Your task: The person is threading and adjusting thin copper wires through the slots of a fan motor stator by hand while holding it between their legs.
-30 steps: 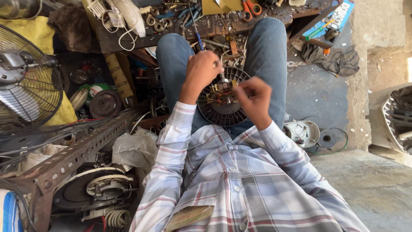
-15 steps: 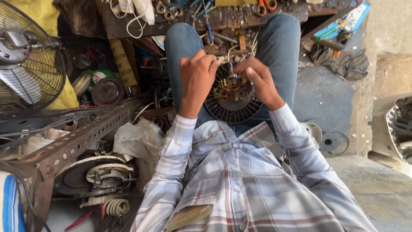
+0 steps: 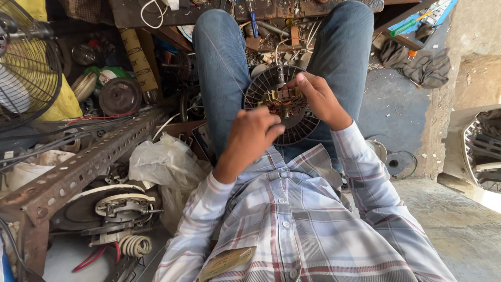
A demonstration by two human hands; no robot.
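Head view, looking down at your lap, going left to right. Far left there's a wire fan guard (image 3: 26, 68), and below it a rusty perforated angle bar (image 3: 88, 164) running diagonally, with a motor part with coiled wire (image 3: 117, 211) on the floor under it. A crumpled white plastic bag (image 3: 167, 167) sits just beside your left knee.

Your left hand (image 3: 250, 138) is curled with the fingers drawn together, knuckles toward the camera. Can't tell if it's actually pinching anything, because the fingertips are hidden from here. It's right at the near left edge of the round black motor housing (image 3: 284, 107), which rests on your lap between your thighs, with copper windings (image 3: 282, 96) showing in its middle.

Your right hand (image 3: 318, 96) comes in from the other side, fingers closed down on the windings at the centre of the housing.

Further right, a grey rag (image 3: 422, 62) lies on the floor, and a green-handled screwdriver (image 3: 412, 26) sits above it.
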